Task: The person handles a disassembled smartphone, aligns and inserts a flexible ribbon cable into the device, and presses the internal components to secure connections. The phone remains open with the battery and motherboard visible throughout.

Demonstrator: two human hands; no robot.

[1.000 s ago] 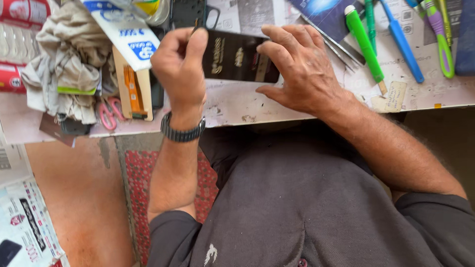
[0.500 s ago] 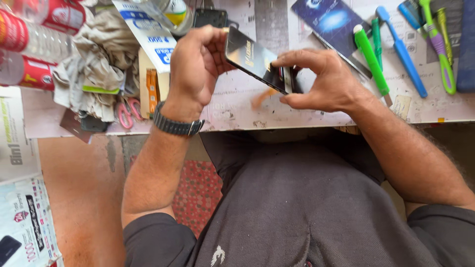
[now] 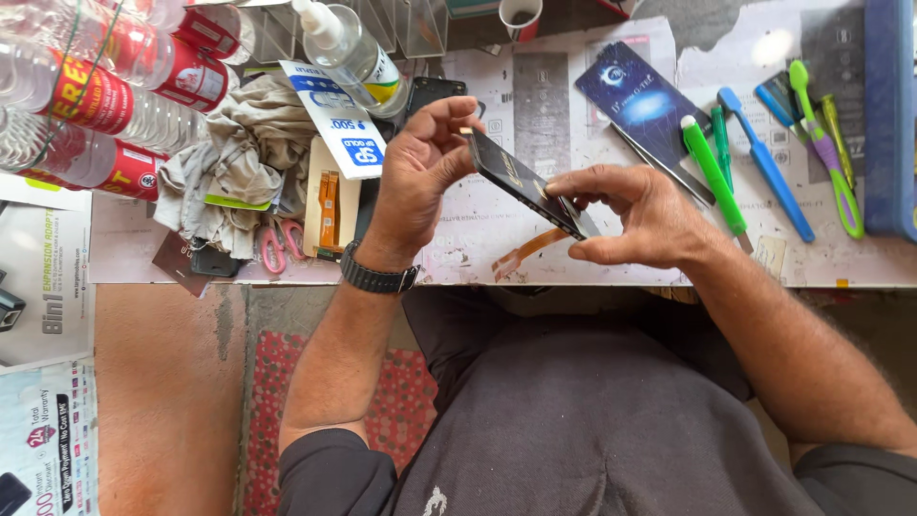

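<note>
I see my left hand (image 3: 420, 172) and my right hand (image 3: 640, 215) both closed on the dark phone screen panel (image 3: 530, 183), each pinching one end of it; the panel is tilted and held in the air just above the worktable (image 3: 535, 96), not resting on it. From its lower end an orange flex ribbon (image 3: 523, 252) hangs down freely toward the table edge. I think the main risk is this ribbon: if the panel is turned or pulled while the ribbon catches on the table edge, it can tear or crease. The panel is thin and held only at the ends, so too much pressure from the fingers may bend or crack it, and a slip would drop it over the edge. On the far left lie clear plastic bottles (image 3: 105, 96) with red labels, beside a crumpled grey cloth (image 3: 229, 162). A white card with blue blocks (image 3: 339, 129) leans near a clear pump bottle (image 3: 349, 53). Below it is a small pale packet holding orange strips (image 3: 330, 205). To the right lies a dark blue slim box (image 3: 640, 100), then a green marker (image 3: 712, 172) and a blue tool (image 3: 764, 162). White printed leaflets (image 3: 43, 287) lie at the lower left.
</note>
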